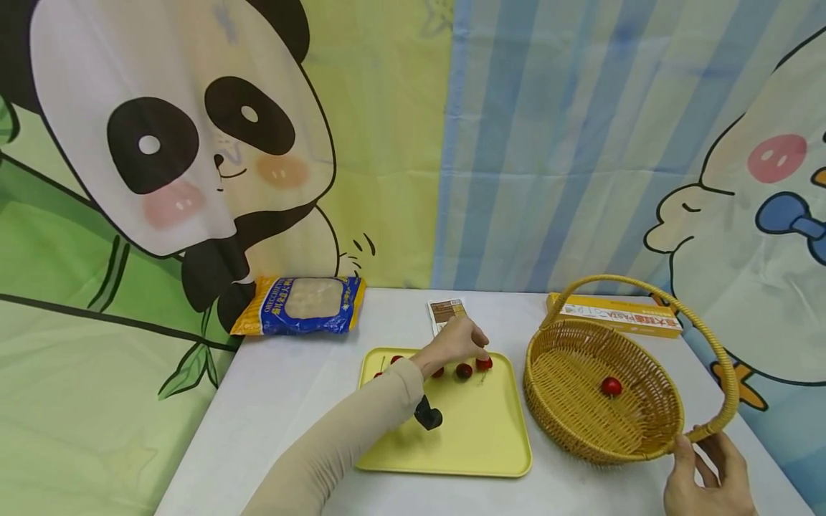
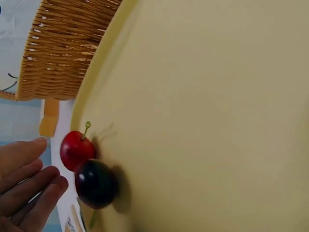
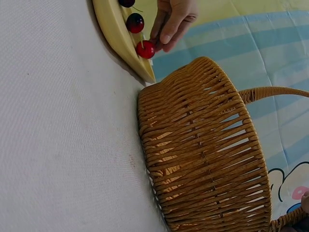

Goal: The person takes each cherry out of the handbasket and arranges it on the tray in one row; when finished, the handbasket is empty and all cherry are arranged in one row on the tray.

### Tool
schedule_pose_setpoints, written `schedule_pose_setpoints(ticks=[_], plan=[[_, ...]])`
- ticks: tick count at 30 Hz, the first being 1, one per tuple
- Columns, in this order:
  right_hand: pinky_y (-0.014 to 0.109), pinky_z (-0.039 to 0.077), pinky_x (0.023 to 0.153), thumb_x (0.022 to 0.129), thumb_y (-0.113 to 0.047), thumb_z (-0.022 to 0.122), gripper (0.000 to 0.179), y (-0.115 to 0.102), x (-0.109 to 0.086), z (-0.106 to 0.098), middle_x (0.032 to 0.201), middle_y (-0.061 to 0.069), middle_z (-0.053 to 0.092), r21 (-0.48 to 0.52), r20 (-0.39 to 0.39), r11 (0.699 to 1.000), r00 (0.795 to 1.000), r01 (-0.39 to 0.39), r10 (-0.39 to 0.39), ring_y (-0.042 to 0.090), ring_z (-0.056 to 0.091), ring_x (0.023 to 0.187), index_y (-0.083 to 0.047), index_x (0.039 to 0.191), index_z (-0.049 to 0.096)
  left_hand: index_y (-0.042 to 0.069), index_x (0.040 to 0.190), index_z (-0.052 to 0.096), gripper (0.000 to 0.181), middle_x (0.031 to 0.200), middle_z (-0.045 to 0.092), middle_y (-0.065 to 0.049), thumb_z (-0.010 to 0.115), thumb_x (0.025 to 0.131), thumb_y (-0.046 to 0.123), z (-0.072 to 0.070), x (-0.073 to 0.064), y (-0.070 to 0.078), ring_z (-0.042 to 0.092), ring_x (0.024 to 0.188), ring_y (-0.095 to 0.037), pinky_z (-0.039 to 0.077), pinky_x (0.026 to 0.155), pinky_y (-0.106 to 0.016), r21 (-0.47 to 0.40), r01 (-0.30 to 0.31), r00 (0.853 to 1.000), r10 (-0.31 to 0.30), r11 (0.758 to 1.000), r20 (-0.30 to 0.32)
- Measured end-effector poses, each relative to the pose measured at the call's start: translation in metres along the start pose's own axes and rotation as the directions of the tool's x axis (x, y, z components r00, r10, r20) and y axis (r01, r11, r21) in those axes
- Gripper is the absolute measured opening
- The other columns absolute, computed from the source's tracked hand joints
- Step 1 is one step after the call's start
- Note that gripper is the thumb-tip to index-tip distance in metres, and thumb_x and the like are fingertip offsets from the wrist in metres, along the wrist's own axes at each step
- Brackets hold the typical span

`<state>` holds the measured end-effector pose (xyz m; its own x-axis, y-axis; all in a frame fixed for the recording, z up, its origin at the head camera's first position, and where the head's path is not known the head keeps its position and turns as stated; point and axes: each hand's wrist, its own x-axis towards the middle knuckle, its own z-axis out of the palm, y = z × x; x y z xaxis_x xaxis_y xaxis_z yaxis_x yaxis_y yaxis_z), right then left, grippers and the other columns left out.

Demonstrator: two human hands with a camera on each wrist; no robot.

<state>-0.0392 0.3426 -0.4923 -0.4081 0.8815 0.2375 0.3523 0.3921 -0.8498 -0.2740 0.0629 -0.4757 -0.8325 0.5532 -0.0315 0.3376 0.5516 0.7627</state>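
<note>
My left hand reaches over the far right corner of a yellow tray. Its slightly bent fingers are spread from the thumb, right beside a bright red cherry with a green stem. Next to that one lies a dark cherry, also on the tray. More red cherries sit along the tray's far side, partly hidden behind my left forearm. At the lower right, my right hand grips a round wicker basket where its arched handle meets the rim. One red cherry lies inside the basket.
A blue and orange pasta bag lies at the back left of the white table. Behind the tray is a small brown and white packet. An orange pasta box lies behind the basket. A cartoon-printed curtain hangs at the back.
</note>
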Motion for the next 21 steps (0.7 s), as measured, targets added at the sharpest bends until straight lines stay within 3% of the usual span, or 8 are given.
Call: schedule_pose_setpoints(ticks=[8,14,21], plan=[[0.030,0.042,0.118,0.110,-0.017,0.052,0.053,0.001,-0.001,0.000,0.160,0.013,0.047,-0.004,-0.002,1.000,1.000,0.010,-0.010,0.023,0.043,0.151,-0.022,0.161,0.041,0.013,0.114,0.082,0.024,0.111,0.081,-0.001,0.083,0.091,0.020,0.001,0.008,0.032,0.073,0.098,-0.010,0.058,0.085,-0.023,-0.069,-0.033,0.999,0.033,0.997,0.007],[0.030,0.042,0.117,0.110,-0.020,0.052,0.054,-0.001,-0.001,-0.003,0.161,0.010,0.047,-0.027,-0.001,1.000,1.000,-0.001,0.001,0.022,0.043,0.152,-0.025,0.161,0.039,0.019,0.115,0.083,0.024,0.106,0.080,0.009,0.083,0.092,0.027,0.021,0.020,0.059,0.070,0.091,-0.001,0.057,0.081,-0.021,-0.158,-0.100,0.993,0.108,0.982,0.041],[0.029,0.044,0.115,0.109,-0.025,0.055,0.054,-0.003,-0.002,-0.003,0.160,0.009,0.048,-0.035,0.009,0.999,1.000,-0.021,0.021,0.023,0.047,0.149,-0.028,0.161,0.041,0.017,0.116,0.082,0.026,0.104,0.080,0.008,0.083,0.092,0.024,0.051,0.036,0.085,0.068,0.084,0.003,0.056,0.075,-0.017,-0.194,-0.135,0.984,0.155,0.972,0.092]])
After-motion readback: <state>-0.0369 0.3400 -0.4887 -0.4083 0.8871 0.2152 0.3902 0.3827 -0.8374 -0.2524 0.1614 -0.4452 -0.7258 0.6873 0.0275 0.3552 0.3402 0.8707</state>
